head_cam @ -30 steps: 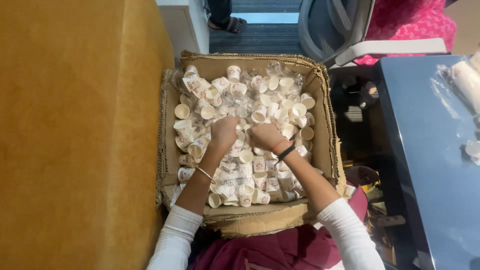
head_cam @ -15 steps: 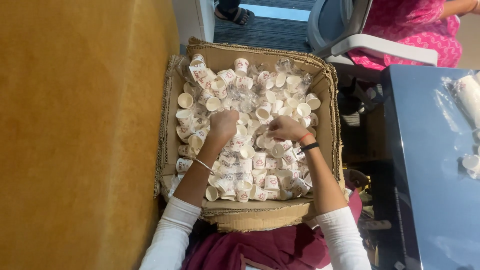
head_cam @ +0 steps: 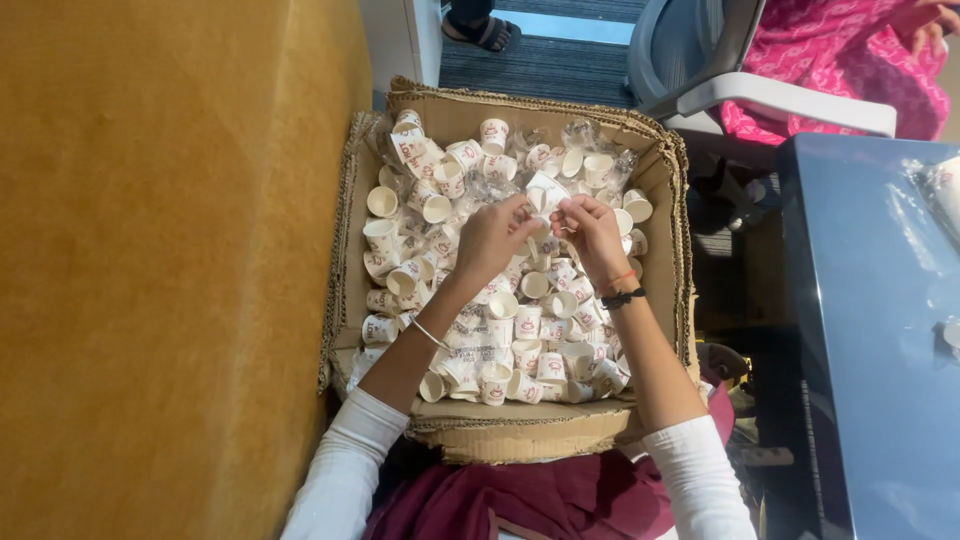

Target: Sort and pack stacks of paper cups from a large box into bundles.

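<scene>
While both arms reach over the near edge of the open brown corrugated cardboard box (head_cam: 662, 180), the left hand (head_cam: 492, 238) and the right hand (head_cam: 590, 232) meet above its middle, just beside each other. Between them sits a small white paper cup with red print (head_cam: 546, 192), tilted and raised a little above the heap; the grip of each hand is pressed together on it, fingers pinching its rim and wall from either side. Below lies the loose pile of matching small white paper cups (head_cam: 510, 330), filling the box, some upright, some on their sides, with crumpled clear plastic sleeves (head_cam: 590, 135) near the far wall. A mustard-yellow upholstered surface (head_cam: 170, 270) lies left of the box, a dark blue worktop (head_cam: 860, 350) right.
</scene>
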